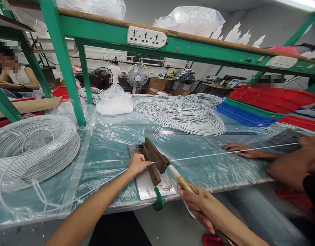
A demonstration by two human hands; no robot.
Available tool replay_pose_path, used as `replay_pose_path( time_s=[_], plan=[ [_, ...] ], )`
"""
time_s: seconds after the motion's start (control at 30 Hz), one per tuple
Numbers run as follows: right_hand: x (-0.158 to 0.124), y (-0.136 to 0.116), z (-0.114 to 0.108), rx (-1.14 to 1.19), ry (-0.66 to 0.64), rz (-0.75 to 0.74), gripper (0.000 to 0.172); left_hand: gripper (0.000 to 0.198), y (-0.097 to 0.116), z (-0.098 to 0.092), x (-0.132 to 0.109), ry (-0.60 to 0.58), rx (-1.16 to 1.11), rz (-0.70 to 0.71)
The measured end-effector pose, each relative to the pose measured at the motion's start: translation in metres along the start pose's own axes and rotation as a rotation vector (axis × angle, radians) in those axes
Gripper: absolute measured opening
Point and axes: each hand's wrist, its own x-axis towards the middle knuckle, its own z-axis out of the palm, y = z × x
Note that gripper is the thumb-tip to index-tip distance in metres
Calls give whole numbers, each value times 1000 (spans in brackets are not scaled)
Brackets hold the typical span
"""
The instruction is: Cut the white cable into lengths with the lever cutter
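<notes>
My left hand is closed, pinching a thin white cable just left of a brown metal bench cutter. The cable passes through the cutter and runs on to the right, stretched toward a co-worker's hands. Wrapped around the cutter's lever handle, white with a yellowish taped part, are the fingers of my right hand. The cutter sits on a pale base plate, with a green clamp at the table edge. A spring shows at the cutter's far end.
A large coil of white cable lies on the left, trailing loose loops. Loose cable and a steel ruler lie farther back. A co-worker's hand rests at right, near stacked trays. A green shelf post rises at left.
</notes>
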Motion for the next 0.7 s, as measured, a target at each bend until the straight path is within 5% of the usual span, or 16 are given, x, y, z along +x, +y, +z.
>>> replay_pose_path(
  time_s=[0.23,0.33,0.5,0.6,0.7],
  plan=[
    [28,79,17,-71,221,-296,40,43,-3,-8,-7,38,-22,38],
    [25,91,15,-88,182,-213,48,47,-2,-16,-16,26,-73,72],
    [0,25,-18,10,33,-178,101,51,11,-31,-40,-70,-162,157],
    [-5,-40,-33,37,-69,-310,90,47,17,-41,-55,-160,-221,215],
    [10,-106,-34,72,-28,-489,81,45,16,-48,-64,-211,-234,245]
  ],
)
